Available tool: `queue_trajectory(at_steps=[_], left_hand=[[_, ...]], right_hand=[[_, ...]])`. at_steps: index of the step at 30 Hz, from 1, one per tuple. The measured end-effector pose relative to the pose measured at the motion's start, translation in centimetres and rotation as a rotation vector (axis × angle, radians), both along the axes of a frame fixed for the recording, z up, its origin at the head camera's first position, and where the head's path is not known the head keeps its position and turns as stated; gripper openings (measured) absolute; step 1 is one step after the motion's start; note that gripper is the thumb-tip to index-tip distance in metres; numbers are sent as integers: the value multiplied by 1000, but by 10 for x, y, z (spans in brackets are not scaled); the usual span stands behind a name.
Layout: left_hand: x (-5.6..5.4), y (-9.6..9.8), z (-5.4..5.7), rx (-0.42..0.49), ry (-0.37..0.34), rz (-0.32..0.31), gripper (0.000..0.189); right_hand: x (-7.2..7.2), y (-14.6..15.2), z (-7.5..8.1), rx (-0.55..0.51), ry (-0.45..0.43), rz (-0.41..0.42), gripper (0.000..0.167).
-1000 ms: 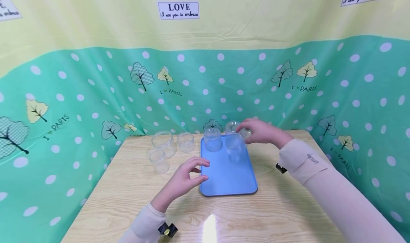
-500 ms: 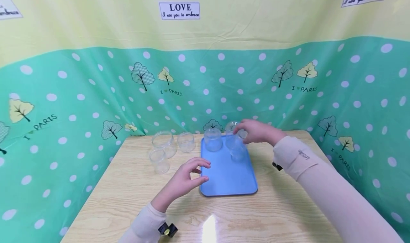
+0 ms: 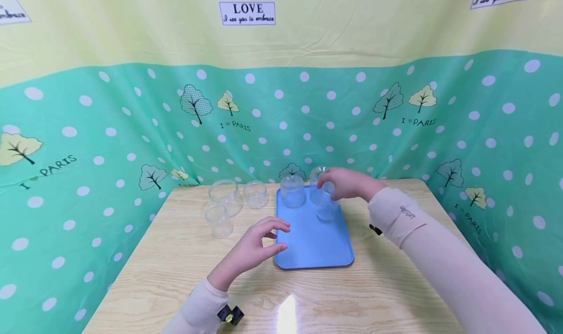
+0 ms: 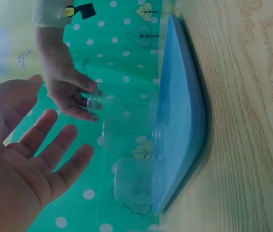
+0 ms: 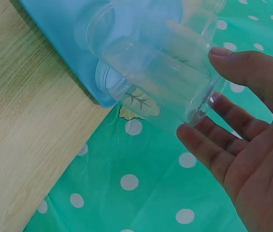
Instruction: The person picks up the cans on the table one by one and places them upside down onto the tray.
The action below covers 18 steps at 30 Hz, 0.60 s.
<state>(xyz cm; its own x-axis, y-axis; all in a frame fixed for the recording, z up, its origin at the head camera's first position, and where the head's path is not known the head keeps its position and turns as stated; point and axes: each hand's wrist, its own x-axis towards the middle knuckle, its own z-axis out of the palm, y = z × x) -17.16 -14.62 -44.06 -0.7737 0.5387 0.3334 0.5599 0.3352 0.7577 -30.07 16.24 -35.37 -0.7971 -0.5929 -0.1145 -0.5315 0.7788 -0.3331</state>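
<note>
My right hand [image 3: 347,183] grips the upper end of a slim clear jar [image 3: 326,211] over the right side of a blue tray [image 3: 310,251]. In the right wrist view, thumb and fingers sit around the end of this see-through jar [image 5: 151,87]. Behind it on the tray stands a larger clear jar [image 3: 315,193], partly hidden by my hand. A short clear jar [image 3: 292,193] is at the tray's back left corner. My left hand [image 3: 252,246] hovers by the tray's left edge, fingers loosely bent, holding nothing; its palm [image 4: 15,179] shows in the left wrist view.
Left of the tray, on the wooden table [image 3: 176,275], stand a wide clear jar [image 3: 226,197], a small round one [image 3: 256,195] and a narrow jar [image 3: 219,221]. A green dotted curtain [image 3: 246,153] borders the table's back and sides.
My right hand has shifted a little left and down with the slim jar, which has moved from tilted to nearly upright over the tray. My left hand has stayed put.
</note>
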Motion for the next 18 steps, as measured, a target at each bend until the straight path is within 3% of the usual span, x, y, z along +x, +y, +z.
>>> queue_trajectory(at_steps=[18], left_hand=[[-1,1,-2,-18,0,-2,35]], right_hand=[[-2,-8,-6,60,-10,-2,49]])
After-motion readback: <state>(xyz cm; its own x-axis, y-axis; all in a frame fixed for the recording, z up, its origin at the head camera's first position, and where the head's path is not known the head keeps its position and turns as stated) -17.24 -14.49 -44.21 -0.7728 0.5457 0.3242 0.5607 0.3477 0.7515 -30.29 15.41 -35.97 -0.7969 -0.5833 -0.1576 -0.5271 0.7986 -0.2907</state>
